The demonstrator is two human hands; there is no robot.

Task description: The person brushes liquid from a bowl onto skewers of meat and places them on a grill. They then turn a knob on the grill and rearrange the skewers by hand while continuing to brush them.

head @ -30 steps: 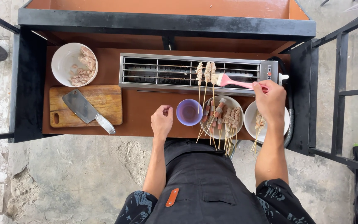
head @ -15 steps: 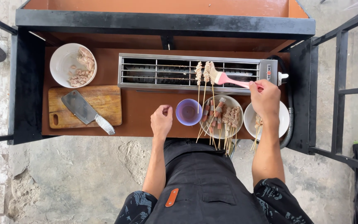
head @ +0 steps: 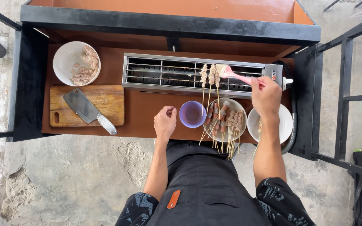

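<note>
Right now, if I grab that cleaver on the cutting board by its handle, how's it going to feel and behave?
The cleaver has a broad metal blade, so it is probably blade-heavy and may dip forward when lifted. Its handle looks like smooth metal, so possibly slick in a greasy grip. It lies flat on the wooden cutting board, so a push would likely slide it rather than roll or tip it.

The person wore a black apron (head: 202, 188) with a small orange leather tab (head: 173, 199) at lower centre, over a dark short-sleeved shirt (head: 281, 199) printed with pale markings.
</note>
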